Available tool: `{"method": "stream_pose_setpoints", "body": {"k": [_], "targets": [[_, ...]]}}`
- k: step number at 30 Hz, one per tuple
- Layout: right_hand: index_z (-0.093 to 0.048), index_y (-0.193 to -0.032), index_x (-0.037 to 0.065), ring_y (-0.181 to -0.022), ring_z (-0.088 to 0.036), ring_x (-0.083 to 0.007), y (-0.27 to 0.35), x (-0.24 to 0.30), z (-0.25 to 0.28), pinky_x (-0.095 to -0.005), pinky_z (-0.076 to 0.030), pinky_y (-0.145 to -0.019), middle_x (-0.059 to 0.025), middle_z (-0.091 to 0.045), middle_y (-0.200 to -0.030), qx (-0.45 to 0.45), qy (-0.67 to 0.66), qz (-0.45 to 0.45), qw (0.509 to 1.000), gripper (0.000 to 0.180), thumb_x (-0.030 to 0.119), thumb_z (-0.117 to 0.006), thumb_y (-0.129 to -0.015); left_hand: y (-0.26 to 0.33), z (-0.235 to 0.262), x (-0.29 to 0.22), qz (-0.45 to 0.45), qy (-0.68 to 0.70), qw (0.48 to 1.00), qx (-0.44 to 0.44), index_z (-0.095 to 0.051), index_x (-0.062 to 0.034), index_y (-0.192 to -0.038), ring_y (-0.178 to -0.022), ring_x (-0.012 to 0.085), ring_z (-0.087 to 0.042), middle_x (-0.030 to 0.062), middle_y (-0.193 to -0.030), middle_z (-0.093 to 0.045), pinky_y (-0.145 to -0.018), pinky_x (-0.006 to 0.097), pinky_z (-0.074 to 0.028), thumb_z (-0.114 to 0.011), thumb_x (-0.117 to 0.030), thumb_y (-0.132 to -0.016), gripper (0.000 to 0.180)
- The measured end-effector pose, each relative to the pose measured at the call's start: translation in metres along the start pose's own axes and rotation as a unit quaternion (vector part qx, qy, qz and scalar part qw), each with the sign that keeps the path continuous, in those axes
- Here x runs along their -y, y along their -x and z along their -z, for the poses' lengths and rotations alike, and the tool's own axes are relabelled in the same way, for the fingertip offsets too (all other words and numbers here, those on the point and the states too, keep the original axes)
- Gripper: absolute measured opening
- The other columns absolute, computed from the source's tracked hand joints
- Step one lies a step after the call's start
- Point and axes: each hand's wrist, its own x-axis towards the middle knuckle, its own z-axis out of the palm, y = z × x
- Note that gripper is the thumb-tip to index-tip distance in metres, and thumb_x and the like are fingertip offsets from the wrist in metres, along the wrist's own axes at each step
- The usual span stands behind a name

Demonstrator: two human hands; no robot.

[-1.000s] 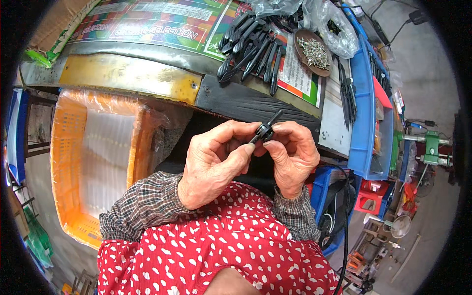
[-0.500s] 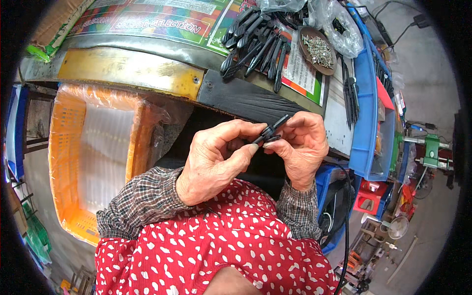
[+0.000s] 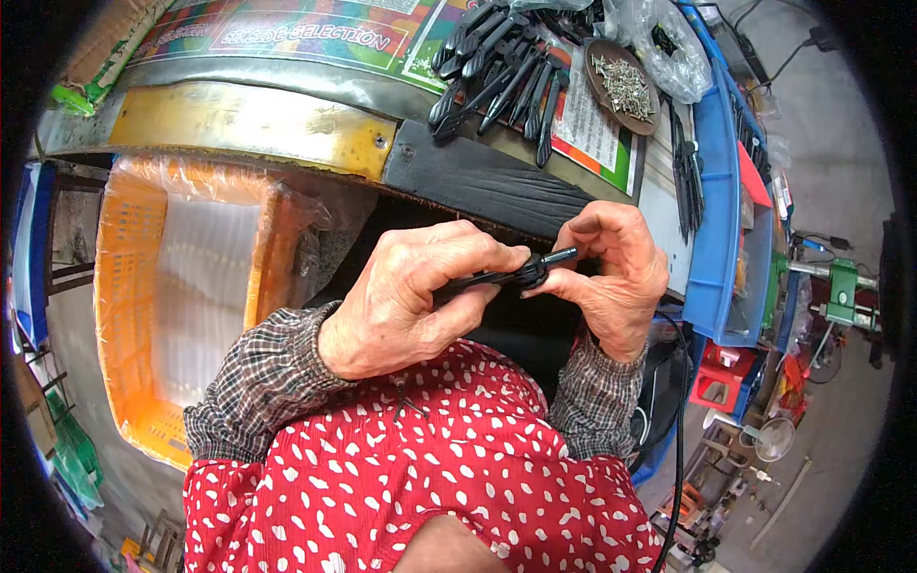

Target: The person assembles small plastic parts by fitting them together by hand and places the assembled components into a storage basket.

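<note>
In front of my chest, close to the bench edge, both hands work on a slim black plastic part point(image 3: 533, 271) with a thicker middle and a narrow end. My left hand point(image 3: 406, 291) pinches it between thumb and fingers, and covers much of its left portion. My right hand point(image 3: 616, 282) is at the narrow end, its thumb against the part's thick middle and its fingers curled above. Beyond the hands, several black handle-shaped plastic pieces point(image 3: 497, 81) lie heaped on the bench. Beside them a round brown dish point(image 3: 599, 84) holds many small silvery metal pieces point(image 3: 628, 89), like screws or rivets.
An orange crate point(image 3: 124, 315) lined with clear plastic stands below the bench point(image 3: 248, 124) at left. Blue bins point(image 3: 712, 220) line the right side, near more thin black pieces point(image 3: 686, 181). A clear plastic bag point(image 3: 673, 48) lies behind the dish. A black cable point(image 3: 682, 430) hangs at right.
The black part has turned from a steep slant to nearly level, its narrow end pointing right. My right hand has shifted a little right, and its fingers have loosened and lifted.
</note>
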Motion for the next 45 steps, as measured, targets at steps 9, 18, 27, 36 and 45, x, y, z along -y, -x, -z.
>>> {"method": "stream_pose_setpoints", "body": {"k": [9, 18, 27, 36, 45], "targets": [[-0.056, -0.087, 0.005, -0.054, -0.052, -0.0043, 0.006, -0.003, -0.005, -0.0184, -0.043, -0.048, 0.0013, -0.056, -0.066, -0.051, 0.046, 0.025, 0.997, 0.045, 0.013, -0.088, -0.056, 0.002, -0.006, -0.006, 0.034, 0.036, 0.998, -0.043, -0.063, 0.0037, -0.104, -0.067, 0.0114, -0.058, 0.0092, -0.082, -0.062, -0.060, 0.023, -0.045, -0.058, 0.009, -0.074, 0.030], [-0.055, -0.085, 0.003, -0.055, -0.053, -0.0049, 0.013, -0.007, -0.008, -0.0197, -0.043, -0.047, 0.0001, -0.056, -0.066, -0.092, 0.019, 0.027, 0.995, 0.041, 0.010, -0.086, -0.059, 0.004, -0.006, -0.009, 0.100, 0.089, 0.991, -0.019, -0.062, 0.0036, -0.106, -0.070, 0.0090, -0.057, 0.0089, -0.086, -0.062, -0.062, 0.022, -0.044, -0.057, 0.008, -0.076, 0.031], [-0.058, -0.088, 0.004, -0.053, -0.058, -0.0151, 0.006, 0.005, -0.012, -0.0253, -0.045, -0.047, -0.0065, -0.057, -0.066, -0.081, 0.145, 0.170, 0.971, 0.035, 0.008, -0.081, -0.062, 0.007, -0.009, -0.008, 0.084, 0.054, 0.994, -0.040, -0.061, 0.0036, -0.108, -0.069, 0.0058, -0.054, 0.0047, -0.085, -0.063, -0.060, 0.020, -0.044, -0.055, 0.007, -0.081, 0.028], [-0.062, -0.095, 0.003, -0.065, -0.065, -0.0242, 0.009, 0.001, -0.013, -0.0302, -0.052, -0.054, -0.0121, -0.064, -0.077, -0.024, 0.168, 0.242, 0.955, 0.035, 0.003, -0.078, -0.063, 0.013, -0.014, -0.008, 0.204, 0.329, 0.920, -0.059, -0.059, 0.0038, -0.110, -0.061, -0.0013, -0.043, -0.0031, -0.078, -0.055, -0.051, 0.015, -0.035, -0.054, 0.002, -0.087, 0.023], [-0.060, -0.102, 0.000, -0.064, -0.065, -0.0198, 0.024, -0.001, -0.036, -0.0276, -0.052, -0.055, -0.0151, -0.064, -0.086, -0.116, 0.115, 0.142, 0.976, 0.034, 0.001, -0.074, -0.071, 0.012, -0.018, -0.010, 0.234, 0.358, 0.899, -0.092, -0.058, 0.0032, -0.111, -0.058, -0.0001, -0.046, -0.0019, -0.079, -0.057, -0.050, 0.015, -0.037, -0.053, 0.001, -0.089, 0.023]]}}
